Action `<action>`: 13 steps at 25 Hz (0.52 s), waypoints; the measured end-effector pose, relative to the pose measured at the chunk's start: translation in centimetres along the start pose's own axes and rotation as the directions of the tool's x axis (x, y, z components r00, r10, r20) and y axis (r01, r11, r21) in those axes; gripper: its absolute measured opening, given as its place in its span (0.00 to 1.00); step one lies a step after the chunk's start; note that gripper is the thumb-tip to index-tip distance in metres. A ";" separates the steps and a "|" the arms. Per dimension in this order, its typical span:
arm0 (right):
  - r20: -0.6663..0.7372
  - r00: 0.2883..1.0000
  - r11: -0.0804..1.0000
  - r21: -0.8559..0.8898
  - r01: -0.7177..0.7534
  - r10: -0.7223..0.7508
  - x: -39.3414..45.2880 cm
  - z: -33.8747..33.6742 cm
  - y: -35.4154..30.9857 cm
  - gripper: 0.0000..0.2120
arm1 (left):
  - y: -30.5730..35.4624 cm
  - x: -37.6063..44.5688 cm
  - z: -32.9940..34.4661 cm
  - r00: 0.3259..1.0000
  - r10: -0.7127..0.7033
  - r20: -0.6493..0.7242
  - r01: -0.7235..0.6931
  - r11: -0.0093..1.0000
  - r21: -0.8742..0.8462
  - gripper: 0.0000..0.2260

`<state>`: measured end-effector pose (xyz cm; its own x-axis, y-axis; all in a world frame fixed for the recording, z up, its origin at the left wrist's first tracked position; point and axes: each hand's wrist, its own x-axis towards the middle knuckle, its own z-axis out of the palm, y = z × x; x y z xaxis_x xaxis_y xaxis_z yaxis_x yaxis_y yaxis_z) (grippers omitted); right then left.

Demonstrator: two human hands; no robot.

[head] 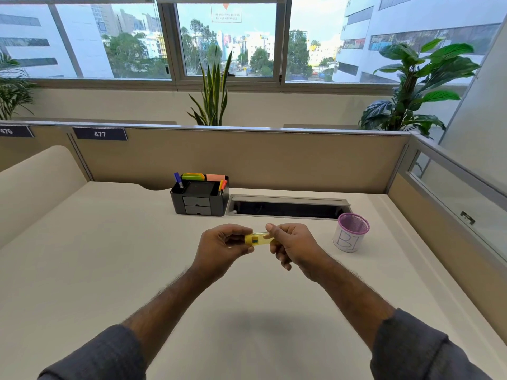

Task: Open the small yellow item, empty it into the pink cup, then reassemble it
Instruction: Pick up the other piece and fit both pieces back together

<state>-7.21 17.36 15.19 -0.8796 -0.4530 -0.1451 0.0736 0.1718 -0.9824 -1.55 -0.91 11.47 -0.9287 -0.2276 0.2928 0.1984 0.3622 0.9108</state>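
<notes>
A small yellow item (258,239), part solid and part see-through, lies level between my two hands above the middle of the desk. My left hand (223,246) grips its solid yellow end, which bears a small dark mark. My right hand (292,246) pinches the clear yellow end with thumb and fingers. Whether the two parts are joined or slightly apart I cannot tell. The pink mesh cup (351,235), wrapped in white paper with blue letters, stands upright to the right of my hands, apart from them.
A black desk organiser (200,200) with pens and sticky notes stands at the back. Next to it is a cable slot (288,207) in the cream desk (109,256). Partition walls close the desk at the back and right.
</notes>
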 end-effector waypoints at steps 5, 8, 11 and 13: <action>-0.002 1.000 1.000 0.009 -0.007 0.007 0.4 0.3 0.2 0.15 | -0.3 0.4 -0.1 1.000 0.002 -0.003 -0.002 1.000 0.030 0.16; 0.000 1.000 1.000 0.012 -0.006 0.006 0.8 0.5 0.2 0.15 | -0.3 0.6 -0.2 1.000 -0.002 -0.005 0.002 1.000 0.029 0.16; -0.005 1.000 1.000 0.011 -0.008 0.008 1.4 1.0 0.2 0.16 | -0.6 1.0 -0.6 1.000 -0.018 -0.010 0.018 0.999 0.027 0.16; -0.002 1.000 1.000 0.000 -0.012 0.012 1.9 1.4 0.1 0.16 | -0.8 1.2 -1.1 1.000 -0.027 -0.014 0.027 0.999 0.033 0.16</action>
<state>-8.15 15.28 14.63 -0.8797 -0.4491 -0.1564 0.0840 0.1770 -0.9806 -2.48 -2.49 11.41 -0.9293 -0.2495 0.2721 0.1627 0.3850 0.9085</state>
